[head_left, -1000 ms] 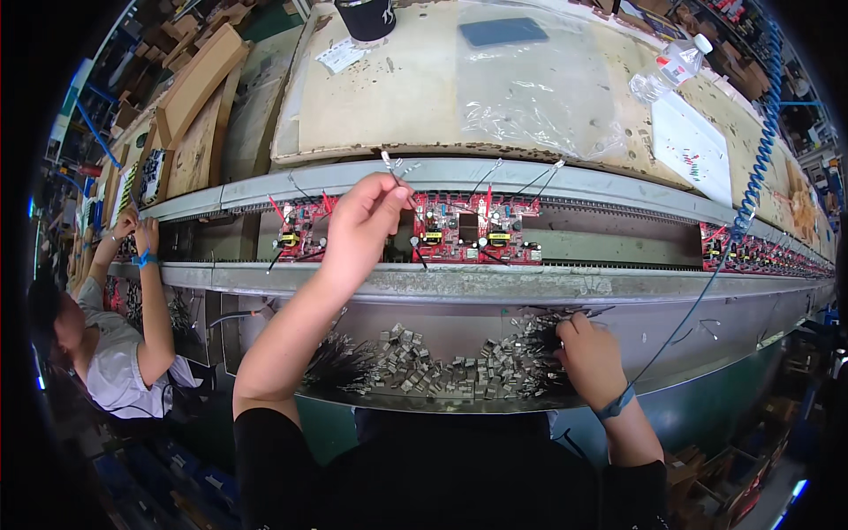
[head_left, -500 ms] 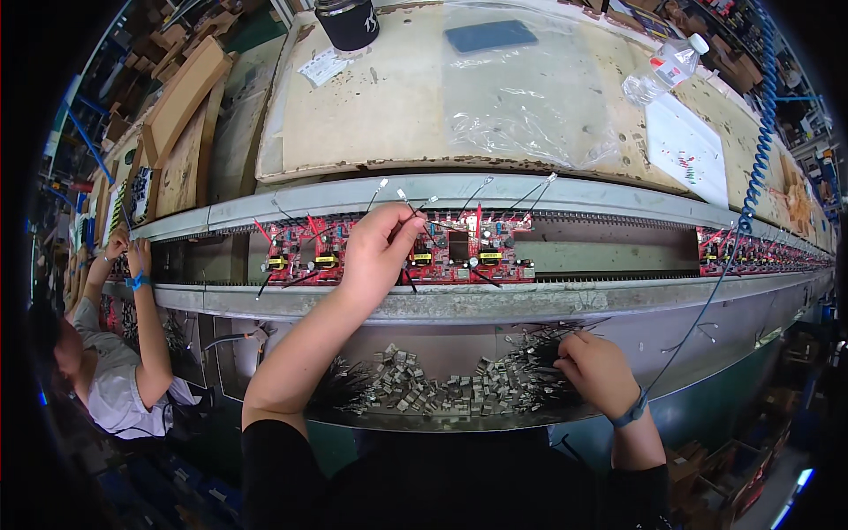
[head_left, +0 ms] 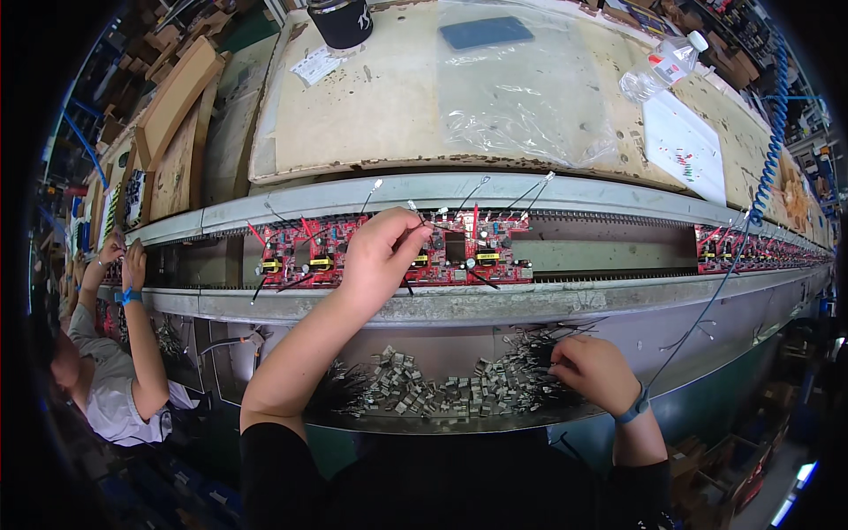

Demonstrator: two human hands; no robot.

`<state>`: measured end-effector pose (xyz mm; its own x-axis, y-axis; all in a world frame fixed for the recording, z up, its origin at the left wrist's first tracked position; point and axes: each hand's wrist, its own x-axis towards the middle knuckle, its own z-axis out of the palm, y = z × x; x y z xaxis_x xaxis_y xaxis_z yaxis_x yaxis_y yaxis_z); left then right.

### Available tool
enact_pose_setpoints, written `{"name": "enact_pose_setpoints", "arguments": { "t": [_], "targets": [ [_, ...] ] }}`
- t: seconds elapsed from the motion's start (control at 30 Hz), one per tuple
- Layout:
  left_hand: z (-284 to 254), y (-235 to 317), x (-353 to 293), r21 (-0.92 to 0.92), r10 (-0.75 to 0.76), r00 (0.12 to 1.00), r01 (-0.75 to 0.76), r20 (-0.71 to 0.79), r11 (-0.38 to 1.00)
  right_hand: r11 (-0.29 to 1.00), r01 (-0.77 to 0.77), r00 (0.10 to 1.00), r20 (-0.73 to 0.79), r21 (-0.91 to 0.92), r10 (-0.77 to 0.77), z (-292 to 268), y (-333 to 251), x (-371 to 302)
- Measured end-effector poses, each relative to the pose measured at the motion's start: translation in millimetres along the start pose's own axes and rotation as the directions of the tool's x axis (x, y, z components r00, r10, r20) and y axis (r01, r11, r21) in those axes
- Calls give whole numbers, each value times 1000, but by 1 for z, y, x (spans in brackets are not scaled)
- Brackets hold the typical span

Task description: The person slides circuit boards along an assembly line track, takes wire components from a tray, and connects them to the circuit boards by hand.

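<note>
My left hand point(head_left: 382, 253) is above a row of red circuit boards point(head_left: 331, 246) on the rail line, thumb and forefinger pinched on a thin black wire point(head_left: 450, 229). The hand covers part of the boards beneath it. Other black wires with pale metal ends stand up from the boards. My right hand point(head_left: 598, 369), with a band around its wrist, rests at the right end of a pile of wires. Its fingers are curled together against the black wire ends point(head_left: 541, 352); what they hold is hidden. Silvery connectors point(head_left: 442, 387) of the pile lie between my arms in the metal tray point(head_left: 446, 337).
Beyond the rail point(head_left: 601, 190), a worktop point(head_left: 362, 115) bears a dark cup point(head_left: 342, 24), a phone point(head_left: 486, 33), clear plastic film and a bottle point(head_left: 662, 67). Pliers point(head_left: 256, 338) lie at the tray's left. A co-worker's hands point(head_left: 124, 256) are farther left. A cord point(head_left: 707, 305) runs from my right wrist.
My left fingertips have dipped slightly toward the boards, still pinching the wire. The right hand stays by the pile with small finger movement. The whole view has shifted a little.
</note>
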<state>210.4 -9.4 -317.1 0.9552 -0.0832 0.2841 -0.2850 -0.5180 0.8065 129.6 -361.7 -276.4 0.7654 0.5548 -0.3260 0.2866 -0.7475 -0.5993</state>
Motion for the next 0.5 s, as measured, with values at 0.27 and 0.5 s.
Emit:
{"name": "enact_pose_setpoints", "arguments": {
  "t": [0.27, 0.5],
  "targets": [
    [-11, 2, -1, 154, -13, 998, 23, -63, 988, 998, 34, 996, -75, -53, -38, -1, 4, -8],
    [-34, 4, -13, -483, -357, 934, 296, -37, 824, 998, -35, 998, -57, -45, 32, -12, 4, -16]
  ]
}}
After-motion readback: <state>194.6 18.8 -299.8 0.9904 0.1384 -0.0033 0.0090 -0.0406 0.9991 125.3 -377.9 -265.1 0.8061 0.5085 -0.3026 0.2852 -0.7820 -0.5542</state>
